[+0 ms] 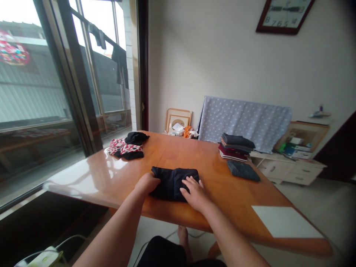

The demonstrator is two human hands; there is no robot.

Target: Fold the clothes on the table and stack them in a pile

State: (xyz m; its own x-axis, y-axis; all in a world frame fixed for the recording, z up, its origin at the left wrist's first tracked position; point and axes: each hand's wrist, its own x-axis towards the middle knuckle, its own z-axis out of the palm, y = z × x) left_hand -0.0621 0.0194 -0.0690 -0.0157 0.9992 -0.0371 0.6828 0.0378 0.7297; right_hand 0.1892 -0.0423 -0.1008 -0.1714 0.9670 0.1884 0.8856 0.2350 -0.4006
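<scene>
Cloth [168, 184], dark navy, folded rectangular, lies on glossy orange-brown wooden table [172, 152]. Left hand [147, 183] touches its left end; its grip I cannot tell. Right hand [196, 193] rests on top, fingers apart. Folding seems underway; next move probably needs flattening.

A clock [283, 18] hangs above a spotted cloth [241, 118] and white cabinet [282, 170].

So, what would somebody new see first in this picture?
Probably the dark folded cloth by the near edge of the table, with the left hand at one end and the right hand on the other. Next, maybe the red-patterned cloth at the table's far left, or the spotted grey cloth by the wall.
</scene>
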